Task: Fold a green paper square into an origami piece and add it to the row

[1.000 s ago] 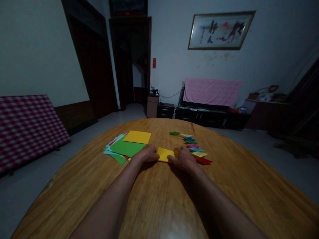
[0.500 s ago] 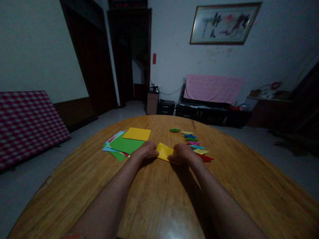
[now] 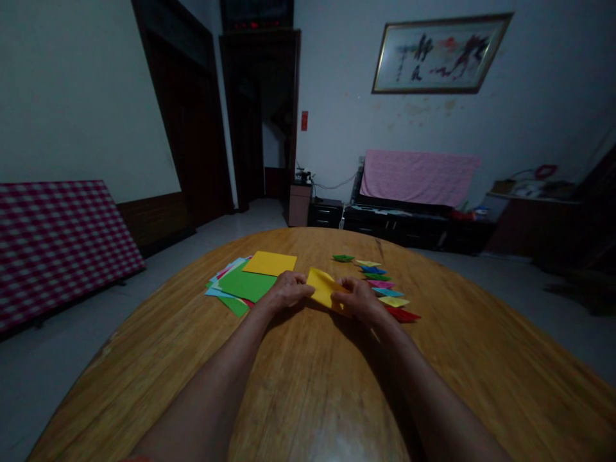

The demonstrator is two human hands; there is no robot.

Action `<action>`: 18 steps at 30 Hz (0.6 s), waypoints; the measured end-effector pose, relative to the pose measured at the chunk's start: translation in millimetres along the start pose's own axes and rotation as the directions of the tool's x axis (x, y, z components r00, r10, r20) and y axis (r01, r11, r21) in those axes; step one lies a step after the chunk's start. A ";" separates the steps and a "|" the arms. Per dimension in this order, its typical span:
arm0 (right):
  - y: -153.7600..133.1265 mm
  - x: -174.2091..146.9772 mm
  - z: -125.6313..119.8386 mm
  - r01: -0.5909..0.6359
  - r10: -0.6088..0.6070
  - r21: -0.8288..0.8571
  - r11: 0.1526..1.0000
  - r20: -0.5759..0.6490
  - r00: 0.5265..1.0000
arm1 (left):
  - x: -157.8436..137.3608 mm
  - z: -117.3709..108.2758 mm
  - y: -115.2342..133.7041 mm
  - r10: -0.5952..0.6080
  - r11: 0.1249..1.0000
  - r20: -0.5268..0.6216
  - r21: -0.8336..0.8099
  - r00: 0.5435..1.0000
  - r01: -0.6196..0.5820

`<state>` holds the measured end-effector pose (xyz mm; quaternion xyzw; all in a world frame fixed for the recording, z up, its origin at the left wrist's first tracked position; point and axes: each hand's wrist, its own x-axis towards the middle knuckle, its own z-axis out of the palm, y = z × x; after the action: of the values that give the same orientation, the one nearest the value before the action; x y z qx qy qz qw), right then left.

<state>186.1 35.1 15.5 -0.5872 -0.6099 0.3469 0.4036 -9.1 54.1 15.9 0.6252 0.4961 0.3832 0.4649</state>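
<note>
Between my two hands is a yellow sheet of paper [image 3: 323, 290], folded and slightly tilted up off the table. My left hand [image 3: 290, 289] pinches its left edge, thumb on the near face. At the right edge my right hand [image 3: 359, 298] grips it the same way and hides that corner. Left of my left hand lies a fanned stack of coloured paper, with a green sheet [image 3: 248, 283] near the top and an orange-yellow sheet [image 3: 270, 262] behind. Beyond my right hand runs a row of folded paper boats, among them a red one [image 3: 403, 314] and a blue one [image 3: 374, 270].
Everything lies on a round wooden table [image 3: 298, 398]. A green paper boat [image 3: 343, 258] sits apart at the far side. Past the table stand a low black cabinet [image 3: 414, 226] and a pink cloth [image 3: 418, 176]; a checked panel [image 3: 62, 244] leans at the left.
The yellow paper has been raised and tilted towards me, with both thumbs now on its near face. The whole view has shifted slightly down and to the right.
</note>
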 end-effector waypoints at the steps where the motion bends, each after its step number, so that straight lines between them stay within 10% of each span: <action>1: -1.6 -0.3 -0.2 0.024 -0.023 0.058 0.998 -0.011 1.000 | -0.5 0.4 0.9 0.015 1.000 -0.018 -0.011 1.000 -0.015; 9: 0.0 0.7 6.8 -0.043 0.128 0.615 0.787 -0.095 0.987 | 4.4 1.9 8.3 0.190 0.978 -0.208 -0.048 0.960 -0.204; 18: -2.4 -3.4 8.3 -0.048 0.126 0.625 0.780 -0.082 0.989 | 7.6 4.5 2.6 0.188 0.962 -0.209 -0.159 0.960 -0.223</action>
<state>177.5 31.9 13.8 -0.4688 -0.4090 0.5107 0.5934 -2.6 60.4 17.3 0.5889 0.4338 0.5316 0.4270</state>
